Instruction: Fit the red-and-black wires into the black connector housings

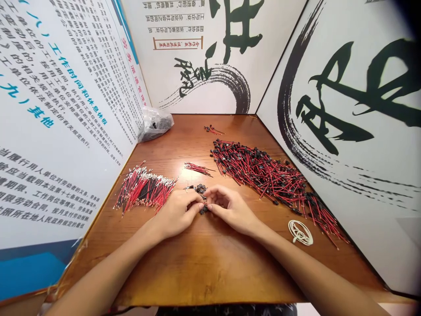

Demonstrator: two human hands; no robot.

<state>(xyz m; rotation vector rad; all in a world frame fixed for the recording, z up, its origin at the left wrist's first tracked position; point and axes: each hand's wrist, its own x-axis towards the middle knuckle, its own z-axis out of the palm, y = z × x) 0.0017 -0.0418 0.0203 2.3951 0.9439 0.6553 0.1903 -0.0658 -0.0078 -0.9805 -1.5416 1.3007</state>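
Note:
My left hand [176, 212] and my right hand [230, 210] meet at the middle of the wooden table [204, 272], their fingertips pinched together around a small black connector [204, 210], which they partly hide. Just beyond the fingertips lies a small heap of black connectors [200, 189]. To the left of my left hand sits a bundle of red and black wires with bare silvery ends [144, 191]. A large spread of red wires with black connectors [263, 175] lies to the right, beyond my right hand.
A thin bunch of red wires [198, 169] lies beyond the hands, with a smaller bunch [213, 130] near the far edge. A coil of white cord [300, 232] rests at right. A plastic bag [154, 124] stands in the far left corner. Printed panels wall three sides.

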